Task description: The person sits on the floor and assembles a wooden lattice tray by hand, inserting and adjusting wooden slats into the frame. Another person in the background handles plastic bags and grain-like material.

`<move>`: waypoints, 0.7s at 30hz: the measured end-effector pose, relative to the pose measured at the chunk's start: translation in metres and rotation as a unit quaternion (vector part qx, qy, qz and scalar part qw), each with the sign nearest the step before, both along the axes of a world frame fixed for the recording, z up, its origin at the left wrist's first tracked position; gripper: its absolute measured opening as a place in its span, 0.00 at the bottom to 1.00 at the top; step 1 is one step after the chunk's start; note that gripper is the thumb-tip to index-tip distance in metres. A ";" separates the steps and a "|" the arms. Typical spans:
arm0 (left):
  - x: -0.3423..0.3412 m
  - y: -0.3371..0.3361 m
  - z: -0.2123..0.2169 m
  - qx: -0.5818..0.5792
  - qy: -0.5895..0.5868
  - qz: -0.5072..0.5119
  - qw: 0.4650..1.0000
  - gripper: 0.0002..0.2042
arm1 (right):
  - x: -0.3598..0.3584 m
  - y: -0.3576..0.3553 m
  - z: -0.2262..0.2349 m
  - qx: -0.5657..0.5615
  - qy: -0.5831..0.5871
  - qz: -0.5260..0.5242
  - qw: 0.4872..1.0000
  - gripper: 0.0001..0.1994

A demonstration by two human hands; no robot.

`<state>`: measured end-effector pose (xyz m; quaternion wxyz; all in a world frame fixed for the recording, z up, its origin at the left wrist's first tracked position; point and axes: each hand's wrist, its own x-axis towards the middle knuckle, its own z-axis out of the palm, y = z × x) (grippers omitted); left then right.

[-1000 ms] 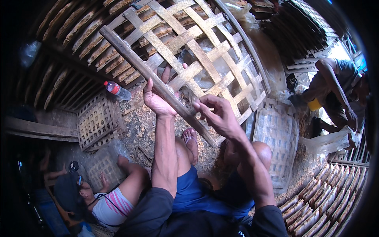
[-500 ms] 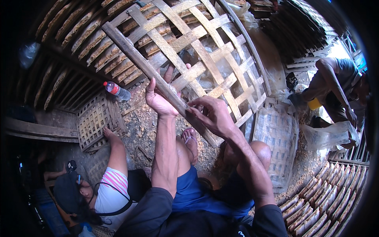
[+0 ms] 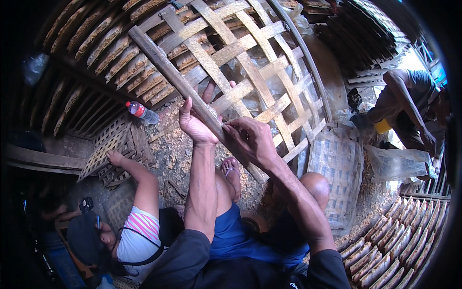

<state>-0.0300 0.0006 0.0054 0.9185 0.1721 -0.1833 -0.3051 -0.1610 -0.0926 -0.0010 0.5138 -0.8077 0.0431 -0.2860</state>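
Observation:
A large woven bamboo tray (image 3: 245,62) with a wooden rail along its near edge is held up and tilted in front of me. My left hand (image 3: 199,123) grips that rail from below, thumb on the near side and fingers reaching through the open weave. At the same rail, a little farther right, my right hand (image 3: 252,139) has its fingers pinched together against the wood. Whether something small sits in that pinch cannot be made out. Whitish residue shows along the rail near my left hand.
Trays of filled slabs (image 3: 115,53) are stacked at the far left, and more slabs (image 3: 397,241) lie lower right. A red-capped bottle (image 3: 143,113) stands on the crumb-strewn floor. A plastic-covered tray (image 3: 335,178) lies right. One co-worker (image 3: 139,231) sits left; another (image 3: 409,101) bends at right.
The tray has shifted slightly right and my right hand has moved a little along the rail. The co-worker at left has lifted the edge of a woven tray.

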 end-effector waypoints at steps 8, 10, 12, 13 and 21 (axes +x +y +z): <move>-0.006 -0.006 -0.006 0.027 -0.032 -0.035 0.999 0.34 | 0.012 -0.003 0.006 -0.044 -0.097 -0.042 0.993 0.09; -0.008 -0.008 -0.006 0.032 -0.053 -0.040 0.997 0.33 | 0.011 -0.005 0.006 -0.025 -0.076 -0.031 0.996 0.10; -0.009 -0.009 -0.007 0.033 -0.061 -0.052 0.996 0.33 | 0.012 -0.006 0.009 -0.015 -0.078 -0.034 0.996 0.10; -0.010 -0.009 -0.005 0.037 -0.063 -0.055 0.996 0.33 | 0.015 -0.004 0.011 -0.014 -0.091 -0.042 0.995 0.10; -0.007 -0.012 -0.011 0.067 0.008 -0.092 0.993 0.47 | 0.019 -0.010 0.011 0.024 -0.023 -0.039 0.999 0.07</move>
